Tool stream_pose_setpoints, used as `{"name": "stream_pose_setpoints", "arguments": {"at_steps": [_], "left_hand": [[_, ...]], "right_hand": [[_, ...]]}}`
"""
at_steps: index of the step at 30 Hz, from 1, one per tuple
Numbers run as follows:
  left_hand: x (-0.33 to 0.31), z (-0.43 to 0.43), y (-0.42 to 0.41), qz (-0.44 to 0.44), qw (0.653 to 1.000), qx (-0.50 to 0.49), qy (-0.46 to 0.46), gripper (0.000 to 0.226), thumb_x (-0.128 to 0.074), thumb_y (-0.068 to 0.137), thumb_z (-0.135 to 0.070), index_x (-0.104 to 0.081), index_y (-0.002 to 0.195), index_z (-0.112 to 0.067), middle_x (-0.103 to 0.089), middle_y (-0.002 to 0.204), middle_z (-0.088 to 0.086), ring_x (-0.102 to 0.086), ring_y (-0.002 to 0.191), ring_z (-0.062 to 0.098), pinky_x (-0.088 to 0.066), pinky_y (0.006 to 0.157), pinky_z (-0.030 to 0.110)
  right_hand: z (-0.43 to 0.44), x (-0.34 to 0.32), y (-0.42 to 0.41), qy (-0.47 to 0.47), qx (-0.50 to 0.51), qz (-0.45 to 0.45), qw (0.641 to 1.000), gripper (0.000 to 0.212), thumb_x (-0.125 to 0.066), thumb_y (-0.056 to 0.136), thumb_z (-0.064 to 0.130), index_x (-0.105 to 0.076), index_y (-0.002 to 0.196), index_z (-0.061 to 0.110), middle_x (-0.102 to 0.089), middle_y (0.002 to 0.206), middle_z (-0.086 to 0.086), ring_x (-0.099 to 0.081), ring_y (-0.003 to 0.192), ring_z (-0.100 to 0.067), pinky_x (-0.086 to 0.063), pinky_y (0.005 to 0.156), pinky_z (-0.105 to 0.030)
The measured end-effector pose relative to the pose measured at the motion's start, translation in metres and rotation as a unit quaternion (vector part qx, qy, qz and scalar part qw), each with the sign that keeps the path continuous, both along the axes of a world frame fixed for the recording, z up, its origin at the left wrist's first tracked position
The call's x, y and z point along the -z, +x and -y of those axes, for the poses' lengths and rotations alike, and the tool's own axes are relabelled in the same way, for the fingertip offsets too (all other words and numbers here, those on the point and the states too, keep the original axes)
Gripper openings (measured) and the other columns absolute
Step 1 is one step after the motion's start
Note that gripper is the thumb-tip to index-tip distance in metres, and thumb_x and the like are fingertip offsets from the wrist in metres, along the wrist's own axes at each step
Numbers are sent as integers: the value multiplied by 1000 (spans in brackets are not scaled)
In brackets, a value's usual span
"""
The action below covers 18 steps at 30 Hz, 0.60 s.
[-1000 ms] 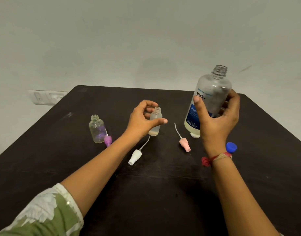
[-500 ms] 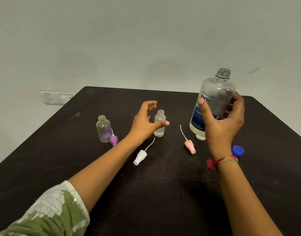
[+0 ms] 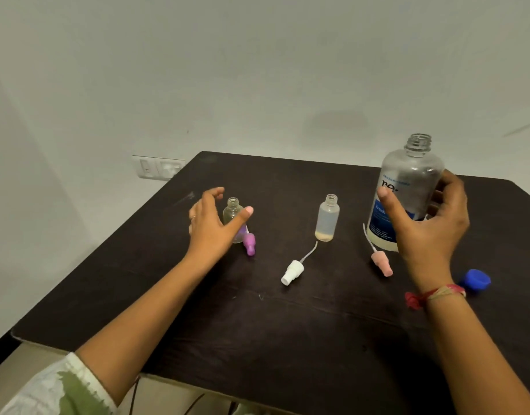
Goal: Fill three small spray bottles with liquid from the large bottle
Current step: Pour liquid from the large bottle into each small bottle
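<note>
Gripping the large bottle (image 3: 407, 175) upright at the right in my right hand (image 3: 431, 235), I spread my open left hand (image 3: 209, 229) around the left small bottle (image 3: 232, 205) on the bench (image 3: 287, 324).

The large bottle (image 3: 413, 181) reads "re" in dark letters and, partly hidden, "fresh" on blue.

A plain indoor room: dark table (image 3: 287, 339), bare wall (image 3: 257, 70), switch plate (image 3: 157, 167).

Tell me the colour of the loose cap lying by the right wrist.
Blue. The loose cap lies on the dark table, clearest in the head view.
</note>
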<state>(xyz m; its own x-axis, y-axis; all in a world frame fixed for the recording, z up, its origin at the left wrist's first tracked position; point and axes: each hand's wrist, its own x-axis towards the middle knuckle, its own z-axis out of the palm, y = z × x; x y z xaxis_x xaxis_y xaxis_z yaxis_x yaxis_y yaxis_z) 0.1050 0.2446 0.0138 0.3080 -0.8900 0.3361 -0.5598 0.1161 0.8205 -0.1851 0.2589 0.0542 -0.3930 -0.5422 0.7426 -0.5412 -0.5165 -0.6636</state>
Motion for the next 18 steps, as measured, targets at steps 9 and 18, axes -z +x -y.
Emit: {"name": "stream_pose_setpoints", "arguments": {"at_steps": [9,18], "left_hand": [[5,6,4,-29,999,20,-2,50,-70,63,-60,-56,103,-34,-62,103,-16,-58,103,9,-46,95,48],[-53,-8,-32,-183,965,137,-127,33,-75,73,-47,-60,97,-30,-68,97,-7,-66,94,11,-52,83,27]], "right_hand": [[0,6,6,27,-30,-43,998,73,-70,66,61,-54,119,14,-54,113,6,-56,103,-14,-42,79,-9],[-4,2,10,28,-30,-55,998,71,-70,66,60,-54,118,15,-54,109,8,-53,98,-7,-44,81,-15]]}}
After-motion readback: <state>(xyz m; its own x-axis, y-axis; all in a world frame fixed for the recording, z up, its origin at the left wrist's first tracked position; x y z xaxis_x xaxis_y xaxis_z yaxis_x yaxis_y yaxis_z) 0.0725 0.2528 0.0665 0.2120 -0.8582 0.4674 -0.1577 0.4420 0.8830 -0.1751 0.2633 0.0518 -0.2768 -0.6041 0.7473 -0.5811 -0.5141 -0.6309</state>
